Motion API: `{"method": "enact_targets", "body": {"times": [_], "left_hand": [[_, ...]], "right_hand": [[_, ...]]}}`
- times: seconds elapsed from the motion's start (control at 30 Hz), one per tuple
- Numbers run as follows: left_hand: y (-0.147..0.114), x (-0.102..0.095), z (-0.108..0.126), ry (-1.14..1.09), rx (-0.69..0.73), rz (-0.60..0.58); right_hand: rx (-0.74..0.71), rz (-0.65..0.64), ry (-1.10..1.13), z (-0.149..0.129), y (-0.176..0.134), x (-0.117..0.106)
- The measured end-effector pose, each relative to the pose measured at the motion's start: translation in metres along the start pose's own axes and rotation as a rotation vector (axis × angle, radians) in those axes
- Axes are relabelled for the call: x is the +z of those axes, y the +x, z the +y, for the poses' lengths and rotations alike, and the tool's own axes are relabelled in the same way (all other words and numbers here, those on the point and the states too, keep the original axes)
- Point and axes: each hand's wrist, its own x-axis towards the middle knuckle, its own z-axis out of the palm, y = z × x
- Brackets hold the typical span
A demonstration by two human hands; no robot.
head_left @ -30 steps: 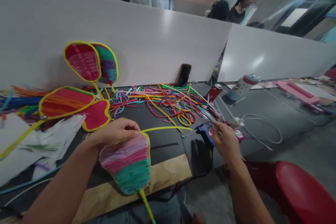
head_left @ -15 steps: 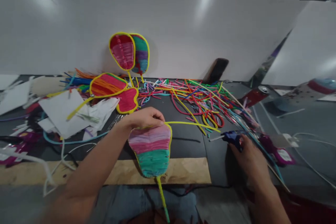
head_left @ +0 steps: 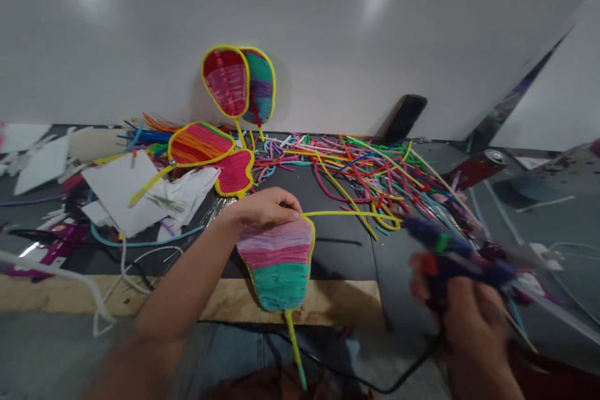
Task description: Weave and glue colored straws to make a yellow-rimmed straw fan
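My left hand (head_left: 272, 207) pinches the top edge of a pipe-cleaner fan (head_left: 281, 262), banded in lilac, pink and teal. The fan's yellow-and-green handle (head_left: 295, 350) points down toward my lap. From its upper right corner a loose yellow pipe cleaner (head_left: 347, 213) runs off to the right. On the right, my right hand (head_left: 464, 306) is wrapped round a dark blue glue gun (head_left: 450, 250), blurred by motion. Its nozzle points left toward the tip of the yellow pipe cleaner, and a black cord hangs from its grip.
Loose coloured pipe cleaners (head_left: 337, 162) lie heaped along the white panel (head_left: 328, 44). Two finished fans (head_left: 227, 81) lean there, beside a phone (head_left: 405, 117). White paper scraps (head_left: 124, 190) cover the left; a red can (head_left: 478, 169) lies at right. A wooden strip (head_left: 347, 300) borders the front.
My right hand has lifted the glue gun off the table and turned it so its nozzle faces left. My left hand still holds the fan. The head view has tilted down slightly.
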Motion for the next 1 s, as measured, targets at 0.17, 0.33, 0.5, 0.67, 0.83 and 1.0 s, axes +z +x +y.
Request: {"method": "enact_targets", "body": {"times": [0.17, 0.33, 0.5, 0.67, 0.83, 1.0], "left_hand": [[0.0, 0.0, -0.001, 0.008, 0.011, 0.004], [-0.002, -0.001, 0.001, -0.015, 0.023, -0.014], [-0.003, -0.001, 0.001, -0.075, 0.023, -0.018], [-0.002, 0.001, -0.004, -0.145, 0.029, -0.009], [-0.001, 0.003, -0.004, -0.245, 0.047, -0.022], [-0.002, 0.005, -0.004, -0.266, 0.05, 0.0]], "right_hand": [[-0.008, -0.371, 0.047, 0.008, 0.007, 0.042], [0.005, -0.424, 0.051, 0.013, 0.015, 0.066], [0.021, -0.457, 0.018, 0.018, 0.02, 0.069], [0.017, -0.46, 0.002, 0.017, 0.022, 0.069], [-0.014, -0.466, -0.027, 0.016, 0.024, 0.072], [-0.012, -0.463, -0.043, 0.018, 0.025, 0.073]]}}
